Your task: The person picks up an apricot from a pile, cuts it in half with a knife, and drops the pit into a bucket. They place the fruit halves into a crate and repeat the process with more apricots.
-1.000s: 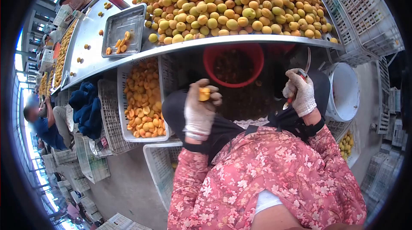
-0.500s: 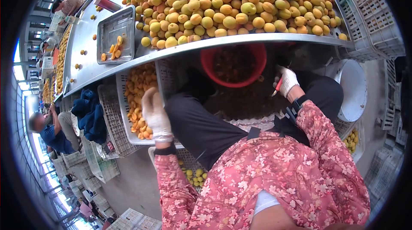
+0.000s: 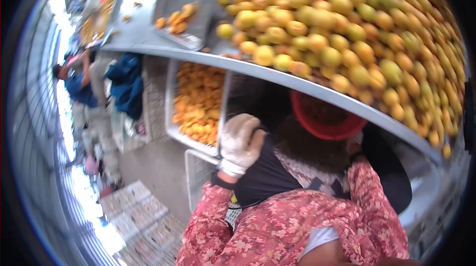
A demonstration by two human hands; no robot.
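My left hand [image 3: 241,144], in a whitish work glove, is over my left thigh beside the crate of halved apricots [image 3: 198,104]. Its fingers are loosely bent and apart from the thumb, with nothing seen in them. My right hand [image 3: 354,148] is a small blurred patch at the near right side of the red tub [image 3: 303,119]. Its fingers and anything in them are hidden. Dark contents show inside the tub, under the table edge. Whole apricots [image 3: 332,57] lie heaped on the metal table [image 3: 136,28].
A metal tray [image 3: 198,40] with several apricot halves rests on the table. Below is a white crate [image 3: 196,176]. Dark blue cloth [image 3: 126,85] hangs at the left, near another seated person [image 3: 82,85]. Stacked crates [image 3: 144,216] stand at lower left.
The view has swung left. My left hand has moved from over the apricot crate toward my thigh. My right hand, earlier holding a red-handled knife, is now mostly hidden by the tub.
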